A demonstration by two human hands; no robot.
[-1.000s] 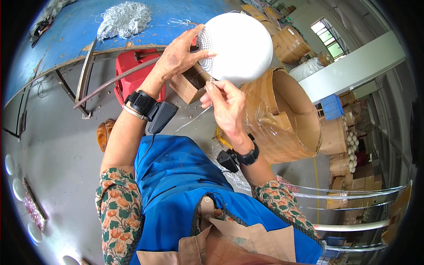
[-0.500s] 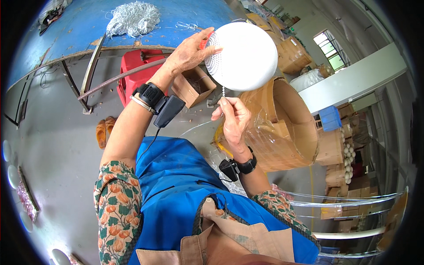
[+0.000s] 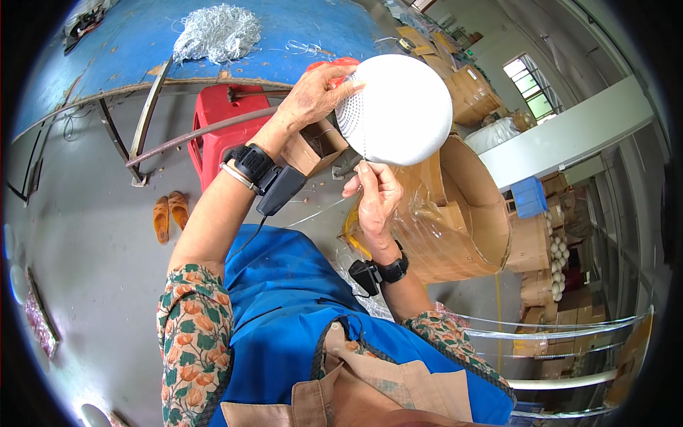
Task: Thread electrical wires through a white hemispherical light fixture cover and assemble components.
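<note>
1. The left hand (image 3: pixel 313 96) is raised in front of the person, fingers spread and curled over the upper left edge of a white perforated globe (image 3: pixel 395 107), a round shade-like shell with rows of small holes on its near side. The grip is a firm cupping hold with the thumb underneath.
2. The right hand (image 3: pixel 376 196) sits just below the globe with fingertips pinched shut on a thin wire (image 3: pixel 364 161) that runs up to the globe's lower edge (whether it passes through a hole is too small to tell).
3. The globe hangs in the air above a large cardboard drum lined with clear plastic (image 3: pixel 455 220), with a small open cardboard box (image 3: pixel 316 146) and a red plastic stool (image 3: pixel 217 128) below and to the left.
4. Progress, as a judgement: the wire looks to be mid-fitting at the rim; no fastened end can be seen, so the work seems unfinished.
5. Against the frame half a second earlier, the globe is held in much the same place and the left hand grips the same edge. The right hand has kept its pinch just below the globe's lower edge.
6. A tangle of silvery wire (image 3: pixel 217 32) lies on the blue table (image 3: pixel 128 57), and a pair of orange sandals (image 3: pixel 169 215) rests on the grey floor.
</note>
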